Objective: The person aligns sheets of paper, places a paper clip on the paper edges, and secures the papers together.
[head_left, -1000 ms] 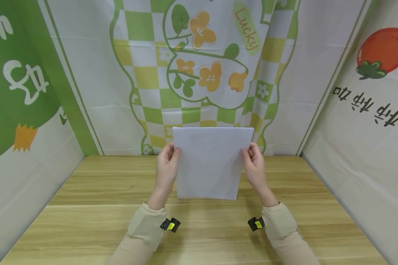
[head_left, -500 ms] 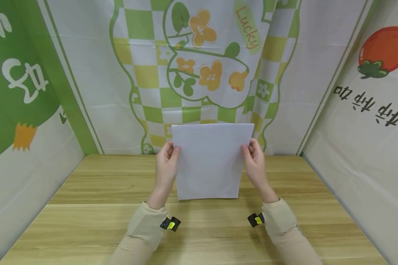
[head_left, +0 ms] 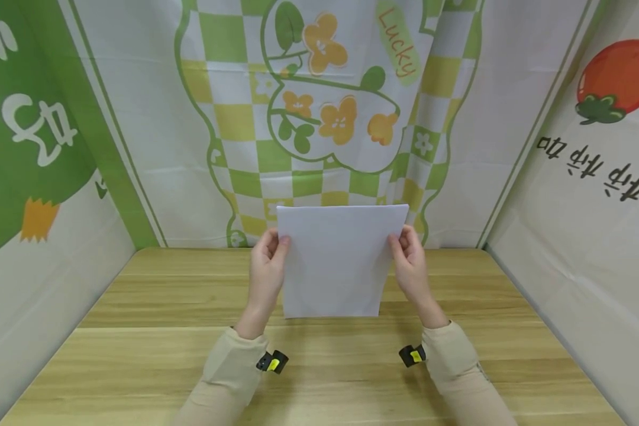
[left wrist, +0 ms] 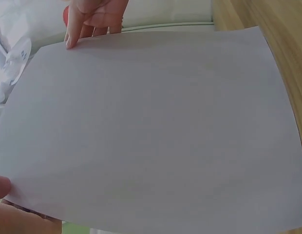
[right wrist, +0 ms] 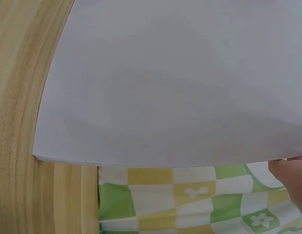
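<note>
A thin stack of blank white paper (head_left: 334, 263) is held upright above the table, slightly tilted. Several layered edges show at its lower corner in the right wrist view (right wrist: 156, 97). My left hand (head_left: 266, 260) pinches the left side edge, thumb on the near face and fingers behind. On the opposite edge my right hand (head_left: 410, 260) pinches the paper in the same way. From the left wrist, the paper (left wrist: 151, 131) fills most of the view, with the right hand (left wrist: 97, 17) at its far edge. The paper hides part of the fingers behind it.
Beneath the paper lies a wood-grain table (head_left: 330, 378). A checkered curtain (head_left: 309, 136) hangs behind it, and printed cloth walls (head_left: 575, 225) stand left and right. Black wrist straps (head_left: 273, 361) sit over both beige sleeves (head_left: 236, 361).
The paper's top edge rose a little half a second ago and is now lower again, as the sheets tilted slightly. Both hands keep their grip at nearly the same spots.
</note>
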Demonstrator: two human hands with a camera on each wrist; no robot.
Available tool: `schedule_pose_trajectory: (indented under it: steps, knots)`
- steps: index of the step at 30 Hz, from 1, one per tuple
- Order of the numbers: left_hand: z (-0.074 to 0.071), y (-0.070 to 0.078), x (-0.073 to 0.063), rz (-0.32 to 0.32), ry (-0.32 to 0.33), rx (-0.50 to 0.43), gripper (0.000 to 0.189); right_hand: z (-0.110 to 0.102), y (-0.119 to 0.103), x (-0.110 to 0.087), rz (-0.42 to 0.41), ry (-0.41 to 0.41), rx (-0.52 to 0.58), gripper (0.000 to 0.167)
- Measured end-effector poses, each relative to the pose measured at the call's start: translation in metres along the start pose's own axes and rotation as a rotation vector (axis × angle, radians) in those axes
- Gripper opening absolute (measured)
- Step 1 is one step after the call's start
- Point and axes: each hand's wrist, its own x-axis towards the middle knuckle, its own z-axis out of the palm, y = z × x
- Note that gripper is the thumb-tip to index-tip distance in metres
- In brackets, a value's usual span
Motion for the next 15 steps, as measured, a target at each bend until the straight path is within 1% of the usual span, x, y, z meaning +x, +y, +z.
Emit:
schedule_pose_trajectory:
  steps: [5, 15]
  knots:
    - [-0.0007, 0.0007, 0.002, 0.008, 0.013, -0.012, 0.016, 0.0002, -0.0016, 0.0019, -0.013, -0.001, 0.002, 0.025]
    - [-0.0016, 0.0073, 0.0034, 0.008, -0.012, -0.004, 0.019, 0.0013, -0.0075, 0.0052, -0.027, -0.001, -0.004, 0.027]
